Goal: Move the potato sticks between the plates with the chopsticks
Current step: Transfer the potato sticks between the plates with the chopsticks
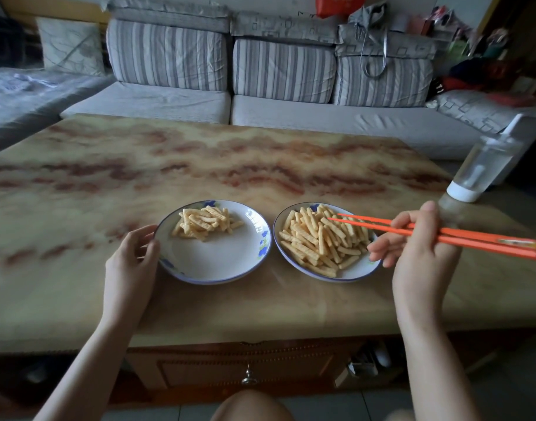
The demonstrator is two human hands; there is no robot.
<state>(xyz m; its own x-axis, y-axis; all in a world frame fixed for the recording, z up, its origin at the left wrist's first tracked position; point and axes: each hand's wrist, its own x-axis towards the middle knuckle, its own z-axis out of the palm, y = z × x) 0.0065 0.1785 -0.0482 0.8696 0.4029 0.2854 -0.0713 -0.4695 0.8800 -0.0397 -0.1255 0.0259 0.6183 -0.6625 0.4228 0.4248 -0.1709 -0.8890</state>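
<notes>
The potato sticks lie in two heaps: a larger one (321,241) fills most of the right plate (362,267), and a smaller one (204,223) sits toward the far side of the left plate (218,265). Both are white dishes with blue flowers on the rim, and they stand side by side near the front of the tabletop (199,165), almost touching.

On my feed the orange chopsticks (443,233) reach in from the right, their tips slightly apart over the far part of the larger heap. I cannot tell whether they touch a stick. The right hand (418,250) has its grip closed around the chopsticks about midway along them, with the lower fingers stretched toward the right plate's edge. The left hand (133,253) has its grip on the left plate's outer rim, thumb and curled fingers against the edge.

The tabletop is marbled in cream and reddish brown. A clear bottle with a white cap (482,168) stands at its right edge, well apart from the plates. Behind the table I see a grey sofa (291,117) with striped cushions (169,56).
</notes>
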